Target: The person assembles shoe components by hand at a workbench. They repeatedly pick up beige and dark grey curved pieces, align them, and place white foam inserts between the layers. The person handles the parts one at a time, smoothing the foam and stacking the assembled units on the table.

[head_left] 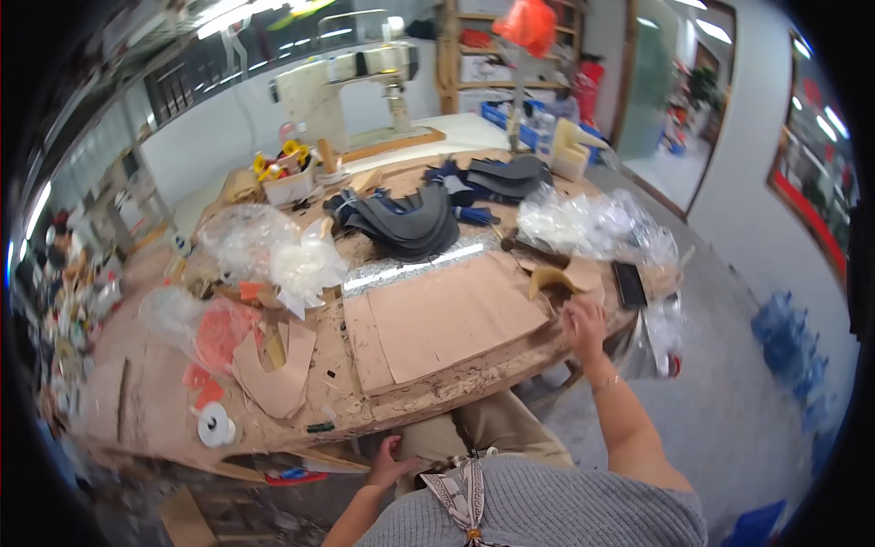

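My right hand (583,321) is at the table's right front edge, fingers curled and slightly blurred. Just beyond its fingertips lies a curved tan piece (549,279), beside a flat pale pink piece (585,273). Whatever may be between the fingers is hidden. Low in front of my lap is my left hand (390,467), empty, thumb and fingers apart. A large pale pink sheet (456,314), like leather or thick paper, lies flat on the worktable before me.
Stacked dark grey curved pieces (410,223) lie behind the sheet. Clear plastic bags (592,223) flank them. A black phone (629,284) rests near the right edge. At left are a cut pink piece (278,369) and a white spool (215,425). A sewing machine (351,91) stands behind.
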Demonstrator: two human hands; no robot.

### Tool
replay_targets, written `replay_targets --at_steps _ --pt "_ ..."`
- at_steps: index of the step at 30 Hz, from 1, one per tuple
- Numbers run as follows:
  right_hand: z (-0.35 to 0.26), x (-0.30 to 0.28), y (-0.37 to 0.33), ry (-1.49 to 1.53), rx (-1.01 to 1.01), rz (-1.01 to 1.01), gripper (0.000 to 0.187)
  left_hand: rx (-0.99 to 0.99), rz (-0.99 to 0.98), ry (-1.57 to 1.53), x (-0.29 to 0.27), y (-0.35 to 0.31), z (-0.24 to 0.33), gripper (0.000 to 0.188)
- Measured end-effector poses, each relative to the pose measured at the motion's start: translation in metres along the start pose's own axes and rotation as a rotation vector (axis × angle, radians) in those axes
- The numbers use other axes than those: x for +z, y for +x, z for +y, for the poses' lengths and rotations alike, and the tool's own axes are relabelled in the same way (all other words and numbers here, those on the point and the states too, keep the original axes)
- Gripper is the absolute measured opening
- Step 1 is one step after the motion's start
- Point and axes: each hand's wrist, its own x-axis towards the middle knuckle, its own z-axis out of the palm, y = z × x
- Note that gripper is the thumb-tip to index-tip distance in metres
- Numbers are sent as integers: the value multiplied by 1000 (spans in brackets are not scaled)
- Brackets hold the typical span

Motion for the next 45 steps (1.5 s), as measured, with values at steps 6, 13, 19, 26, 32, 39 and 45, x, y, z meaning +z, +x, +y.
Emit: replay_targets --at_steps 6,13,19,26,32,39,45 --pt "-63 -33 -130 261 -121 -684 12 196 405 100 75 -6 16 22" --pt "-68 -47 -186 318 242 -765 15 96 267 -4 69 -33 17 19" --pt "-42 -121 -208 744 554 -1069 28 -39 -34 257 33 -74 -27 24" --pt "-10 -93 -141 774 577 -711 22 1 -128 482 68 -48 95 26" --pt "91 -36 1 327 418 -266 27 546 -514 374 97 5 147 16" --pt "120 24 38 -91 -15 -486 29 684 -286 226 87 36 226 14" --pt "118 14 115 31 403 -488 15 612 -362 159 80 42 230 14"
